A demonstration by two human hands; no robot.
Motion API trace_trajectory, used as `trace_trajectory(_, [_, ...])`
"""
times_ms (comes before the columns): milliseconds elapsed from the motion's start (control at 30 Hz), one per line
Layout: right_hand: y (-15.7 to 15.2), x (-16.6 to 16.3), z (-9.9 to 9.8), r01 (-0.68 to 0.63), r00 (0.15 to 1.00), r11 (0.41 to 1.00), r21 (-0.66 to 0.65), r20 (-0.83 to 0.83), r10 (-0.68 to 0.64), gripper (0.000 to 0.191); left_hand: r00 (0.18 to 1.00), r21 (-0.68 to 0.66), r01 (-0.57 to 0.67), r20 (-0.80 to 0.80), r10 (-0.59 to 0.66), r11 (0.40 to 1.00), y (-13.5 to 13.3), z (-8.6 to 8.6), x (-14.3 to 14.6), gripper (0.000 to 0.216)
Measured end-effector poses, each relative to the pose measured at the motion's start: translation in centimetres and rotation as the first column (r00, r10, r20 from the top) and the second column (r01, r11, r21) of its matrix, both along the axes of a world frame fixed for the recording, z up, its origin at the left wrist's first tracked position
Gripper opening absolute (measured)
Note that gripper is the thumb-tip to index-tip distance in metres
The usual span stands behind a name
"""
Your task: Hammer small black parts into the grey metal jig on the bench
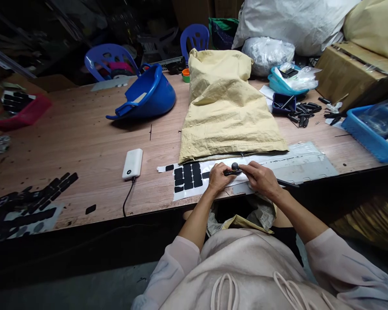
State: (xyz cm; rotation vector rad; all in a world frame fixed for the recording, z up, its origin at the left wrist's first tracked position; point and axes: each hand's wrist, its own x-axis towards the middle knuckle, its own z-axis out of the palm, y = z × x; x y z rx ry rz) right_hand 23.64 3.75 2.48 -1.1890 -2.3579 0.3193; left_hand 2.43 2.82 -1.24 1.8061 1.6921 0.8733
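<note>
At the front edge of the table my left hand (220,177) is closed on a slim black part (232,173). My right hand (261,177) pinches close by, its fingertips at a small round dark knob (234,166) standing over that part. Whether knob and part are one piece I cannot tell. Just left of my hands lies a white backing sheet (177,196) with rows of black rounded stickers (188,175). A thin black rod (287,184) shows beyond my right wrist, lying along the table edge.
A yellow woven sack (233,107) lies right behind my hands. A white power bank (132,163) with a cable is to the left, near a tipped blue basin (155,94). Black pieces (304,113) and a blue basket (371,137) are at the right.
</note>
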Motion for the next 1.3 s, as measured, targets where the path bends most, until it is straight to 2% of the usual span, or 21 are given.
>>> trace_trajectory(133, [0.0,0.7,0.0,0.028,0.996,0.999,0.043,-0.086,-0.025,0.036,1.0,0.014,-0.013,0.023,0.013,1.0,0.0,-0.1,0.0,0.016])
trace_trajectory(300, [-0.2,1.6,-0.5,0.013,1.0,0.999,0.032,-0.004,-0.013,0.034,1.0,0.017,-0.018,0.021,0.018,1.0,0.0,-0.2,0.1,0.016])
trace_trajectory(533, [1.8,3.2,-1.1,0.105,0.994,0.987,0.118,0.006,-0.106,0.032,0.999,0.005,-0.034,0.018,0.034,0.999,-0.2,0.1,0.1,0.014])
trace_trajectory(800, [3.4,4.9,-2.9,-0.019,0.997,0.964,0.265,0.081,-0.002,0.028,1.0,0.007,-0.021,-0.017,0.021,1.0,-0.2,-0.1,-0.1,0.013])
trace_trajectory(1000, [3.3,4.7,-3.8,0.024,0.997,0.969,0.246,0.067,-0.042,0.026,0.999,0.022,-0.02,-0.048,0.021,1.0,-0.4,-0.2,-0.2,0.015])
trace_trajectory(1300, [3.2,4.6,-4.0,0.047,0.994,0.976,0.214,0.084,-0.066,0.024,0.999,0.063,0.013,-0.043,-0.01,0.998,-0.3,-0.3,-0.5,0.016])
